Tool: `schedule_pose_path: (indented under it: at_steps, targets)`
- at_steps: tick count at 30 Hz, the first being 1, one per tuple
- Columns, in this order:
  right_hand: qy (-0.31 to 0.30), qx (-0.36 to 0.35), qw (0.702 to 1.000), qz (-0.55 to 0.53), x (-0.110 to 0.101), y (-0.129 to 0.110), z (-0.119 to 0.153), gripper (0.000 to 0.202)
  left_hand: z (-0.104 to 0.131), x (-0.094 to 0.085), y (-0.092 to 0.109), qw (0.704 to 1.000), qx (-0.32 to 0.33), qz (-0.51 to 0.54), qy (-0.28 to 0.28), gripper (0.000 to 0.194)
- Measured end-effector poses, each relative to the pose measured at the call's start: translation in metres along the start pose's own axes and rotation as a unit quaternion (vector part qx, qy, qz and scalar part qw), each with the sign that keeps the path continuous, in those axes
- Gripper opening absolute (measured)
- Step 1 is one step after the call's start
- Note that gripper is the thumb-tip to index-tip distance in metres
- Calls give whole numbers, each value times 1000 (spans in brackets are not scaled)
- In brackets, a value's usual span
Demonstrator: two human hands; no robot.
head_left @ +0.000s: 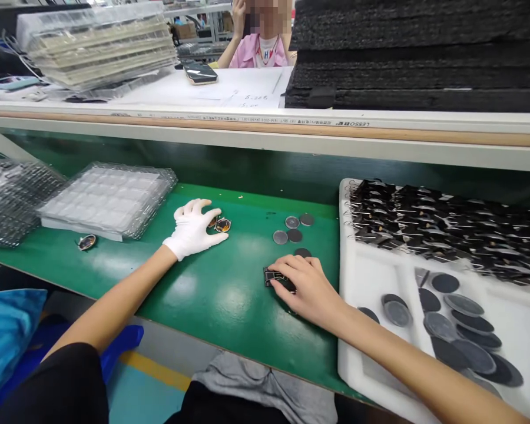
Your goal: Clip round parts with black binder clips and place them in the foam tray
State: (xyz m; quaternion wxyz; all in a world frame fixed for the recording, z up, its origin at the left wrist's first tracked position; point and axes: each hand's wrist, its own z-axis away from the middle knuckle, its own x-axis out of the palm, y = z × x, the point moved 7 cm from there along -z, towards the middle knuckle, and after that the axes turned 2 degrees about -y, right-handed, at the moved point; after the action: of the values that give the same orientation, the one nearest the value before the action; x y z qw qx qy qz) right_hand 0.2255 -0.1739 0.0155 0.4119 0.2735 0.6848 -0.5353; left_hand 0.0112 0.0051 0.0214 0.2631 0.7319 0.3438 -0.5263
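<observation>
My left hand, in a white glove, is low over the green bench, its thumb and fingers apart. Between them lies a small round piece with a metal rim and an orange-brown inside; a second such piece is partly covered by the fingers. My bare right hand has its fingers closed on a black binder clip with silver wire handles, at bench level. The palm hides the rest of what is under it. Just beyond this hand, several flat grey and black discs lie on the bench.
At right, a white tray holds many black clips and loose dark discs. Clear plastic trays are stacked at left, near another round piece. A shelf edge crosses above the bench; a person sits beyond.
</observation>
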Motion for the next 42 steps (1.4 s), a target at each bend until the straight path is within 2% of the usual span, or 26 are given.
schedule_pose_path:
  at_steps: [2, 4, 8, 10, 13, 16, 18, 21, 24, 27, 29, 31, 33, 35, 38, 42]
  targets:
    - [-5, 32, 998, -60, 3, 9, -2, 21, -5, 5, -4, 999, 25, 3, -29, 50]
    - [-8, 42, 995, -94, 7, 13, -2, 23, -7, 5, 3, 998, 58, 8, -28, 43]
    - [-7, 12, 996, -93, 7, 2, -2, 22, -12, 6, 36, 993, 113, 13, -20, 39]
    - [18, -6, 998, -53, -10, -4, 1, 30, -15, 9, 59, 991, 130, 11, -29, 38]
    - [63, 2, 997, 52, -53, 2, 10, 29, -14, 14, 95, 989, 140, 14, -36, 38]
    - [32, 32, 992, 114, -79, 25, 16, 24, -6, 18, 119, 988, 142, 46, -36, 34]
    - [1, 30, 994, 107, -74, 38, 15, 27, -1, 21, 126, 986, 146, 71, -38, 33]
    - [-19, 10, 995, 102, -44, 47, 6, 31, 0, 22, 126, 984, 149, 94, -39, 33]
    - [12, 20, 996, 84, -23, 46, -3, 26, -2, 22, 123, 983, 146, 103, -48, 34]
    - [73, 76, 994, -17, -25, 46, -6, 30, -2, 23, 123, 982, 143, 112, -59, 35]
    - [89, 130, 980, -122, -26, 51, -8, 28, -2, 25, 125, 979, 152, 118, -65, 36]
    - [69, 167, 959, -219, -19, 55, -13, 24, -1, 26, 127, 975, 169, 122, -73, 37]
    - [25, 175, 949, -260, -8, 54, -22, 22, 0, 27, 129, 973, 180, 124, -78, 39]
    - [-6, 172, 958, -231, 0, 53, -31, 22, -1, 28, 129, 971, 183, 128, -83, 38]
    - [-18, 174, 972, -154, 5, 54, -42, 23, -1, 29, 129, 969, 189, 128, -92, 39]
    - [-23, 179, 979, -100, -2, 50, -44, 25, 0, 29, 128, 969, 189, 129, -90, 46]
